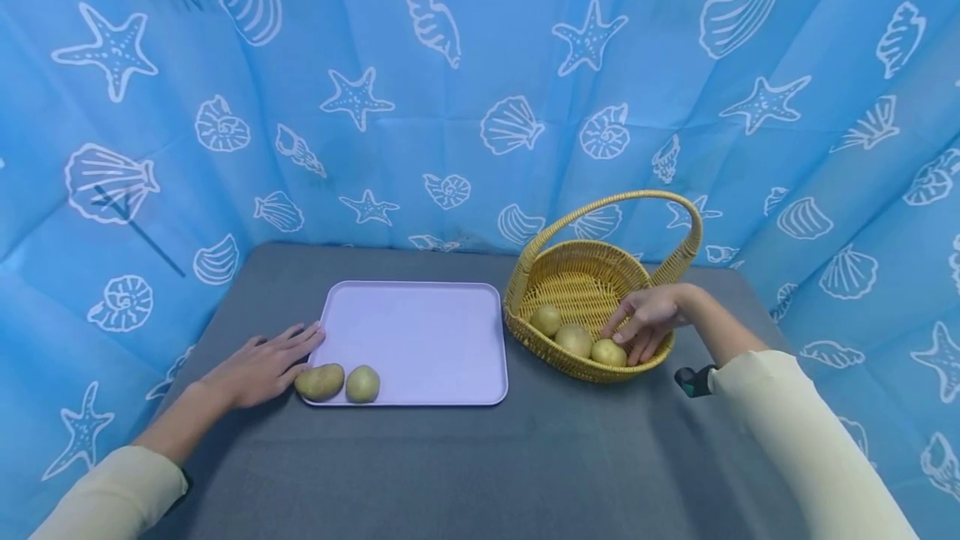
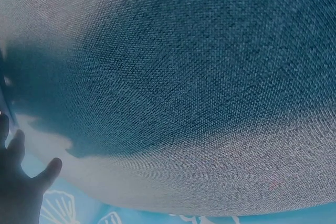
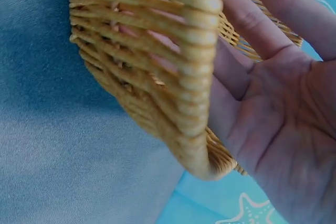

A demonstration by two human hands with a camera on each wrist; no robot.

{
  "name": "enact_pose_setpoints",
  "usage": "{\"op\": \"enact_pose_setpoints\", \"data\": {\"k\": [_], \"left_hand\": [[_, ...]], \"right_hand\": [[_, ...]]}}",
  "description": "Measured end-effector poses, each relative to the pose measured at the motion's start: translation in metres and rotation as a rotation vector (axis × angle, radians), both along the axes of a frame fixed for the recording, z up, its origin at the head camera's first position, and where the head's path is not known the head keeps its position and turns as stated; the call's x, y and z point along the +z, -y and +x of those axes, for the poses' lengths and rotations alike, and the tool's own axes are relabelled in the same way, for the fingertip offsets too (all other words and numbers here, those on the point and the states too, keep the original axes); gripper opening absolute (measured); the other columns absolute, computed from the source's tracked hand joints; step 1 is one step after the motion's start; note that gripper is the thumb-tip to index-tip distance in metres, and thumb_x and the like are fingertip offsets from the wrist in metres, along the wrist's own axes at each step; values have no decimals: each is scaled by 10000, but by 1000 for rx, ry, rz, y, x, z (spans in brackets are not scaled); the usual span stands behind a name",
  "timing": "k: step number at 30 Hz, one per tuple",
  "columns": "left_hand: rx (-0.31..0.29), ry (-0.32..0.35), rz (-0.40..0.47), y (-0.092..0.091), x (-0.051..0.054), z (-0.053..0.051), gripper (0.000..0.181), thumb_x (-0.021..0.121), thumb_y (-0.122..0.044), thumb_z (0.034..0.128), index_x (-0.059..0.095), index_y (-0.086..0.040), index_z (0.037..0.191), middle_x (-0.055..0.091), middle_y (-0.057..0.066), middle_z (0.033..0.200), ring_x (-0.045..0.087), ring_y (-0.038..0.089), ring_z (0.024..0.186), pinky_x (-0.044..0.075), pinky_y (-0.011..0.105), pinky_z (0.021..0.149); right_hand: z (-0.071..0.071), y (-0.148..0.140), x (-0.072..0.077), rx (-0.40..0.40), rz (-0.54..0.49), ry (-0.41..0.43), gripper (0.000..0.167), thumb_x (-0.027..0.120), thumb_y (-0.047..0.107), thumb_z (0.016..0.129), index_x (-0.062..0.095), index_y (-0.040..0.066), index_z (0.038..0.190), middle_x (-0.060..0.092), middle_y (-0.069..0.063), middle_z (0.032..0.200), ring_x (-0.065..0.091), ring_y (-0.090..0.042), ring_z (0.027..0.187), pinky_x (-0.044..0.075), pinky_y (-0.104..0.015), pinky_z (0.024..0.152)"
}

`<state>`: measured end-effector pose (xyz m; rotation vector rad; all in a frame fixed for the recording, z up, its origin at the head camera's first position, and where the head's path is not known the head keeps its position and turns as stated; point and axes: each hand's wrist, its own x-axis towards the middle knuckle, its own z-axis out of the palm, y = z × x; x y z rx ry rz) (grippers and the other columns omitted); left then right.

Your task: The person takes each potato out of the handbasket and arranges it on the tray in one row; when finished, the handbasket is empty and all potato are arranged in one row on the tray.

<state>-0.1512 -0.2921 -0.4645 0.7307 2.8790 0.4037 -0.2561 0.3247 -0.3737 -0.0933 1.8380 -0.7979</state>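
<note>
My left hand (image 1: 262, 367) lies flat at the left edge of the lilac tray (image 1: 427, 340), its fingertips on the rim. Two potatoes sit in the tray's near left corner: a longer brownish potato (image 1: 320, 382) and a rounder potato (image 1: 363, 384). My right hand (image 1: 651, 317) reaches over the side of the yellow wicker basket (image 3: 199, 77), fingers inside. One fingertip is at the rightmost potato (image 1: 608, 352); whether it presses there I cannot tell. Beside that lie a middle potato (image 1: 573, 340) and a left potato (image 1: 546, 320). The wrist views show no potatoes.
The basket's tall arched handle (image 1: 622, 200) rises above its bowl. Grey cloth (image 1: 465, 465) covers the table. A blue curtain (image 1: 465, 90) with white shells and starfish hangs behind and at both sides.
</note>
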Motion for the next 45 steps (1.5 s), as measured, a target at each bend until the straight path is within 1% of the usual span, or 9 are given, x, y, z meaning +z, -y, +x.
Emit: {"op": "enact_pose_setpoints", "data": {"k": [3,9,17,20,28,30,36,40,45], "left_hand": [[-5,-27,19,2,-5,0,538,476,-356,1050,408,-112,1524,393,171,1551,325,462,1413,236,775,1023],[-24,-39,25,2,-5,0,534,488,-344,1047,409,-119,1525,404,191,1539,341,482,1393,244,792,993],[17,48,-14,-2,5,1,561,470,-358,1056,360,-108,1546,339,156,1584,273,442,1448,199,768,1054],[18,52,-22,-2,6,1,564,462,-366,1058,356,-107,1548,335,159,1587,268,446,1448,197,771,1052],[0,26,-10,0,-2,-1,559,464,-367,1054,373,-108,1541,356,178,1572,293,463,1430,206,781,1034],[0,24,-14,0,-3,-2,558,465,-363,1054,373,-106,1541,355,178,1572,293,463,1430,207,781,1033],[9,30,-8,-4,5,1,553,480,-338,1053,376,-88,1535,356,170,1572,289,451,1437,211,769,1048],[11,40,-27,-4,7,2,555,473,-348,1056,374,-89,1537,355,167,1575,287,443,1441,216,760,1055],[7,36,-29,-5,9,2,557,484,-337,1052,374,-82,1535,355,167,1575,289,443,1442,224,759,1054]], "right_hand": [[-3,1,-3,4,23,21,415,635,178,988,565,-1,1355,720,-216,1069,711,-341,1007,572,-429,876],[-6,4,-7,31,51,43,442,662,220,974,573,4,1349,727,-203,1061,719,-314,991,572,-422,878],[-9,5,-10,67,42,50,427,680,239,963,601,8,1314,737,-187,1033,730,-281,962,577,-401,869],[-8,4,-10,92,24,31,411,676,227,967,608,2,1305,740,-162,1027,725,-275,971,573,-405,878],[-3,3,-8,106,-52,-68,390,682,176,959,624,-9,1298,727,-146,1059,704,-315,1015,556,-439,910],[-2,2,-7,128,-82,-115,406,683,168,956,613,-16,1310,717,-141,1084,697,-306,1029,549,-429,924],[-1,1,0,211,-163,-292,467,684,180,950,578,-41,1348,710,-104,1110,679,-228,1032,537,-382,943],[0,3,3,232,-235,-351,463,653,162,969,552,-38,1374,717,-117,1086,678,-258,1007,545,-407,924],[6,14,7,233,-392,-361,446,604,85,986,510,-71,1393,698,-181,1132,673,-324,1054,537,-428,943]]}}
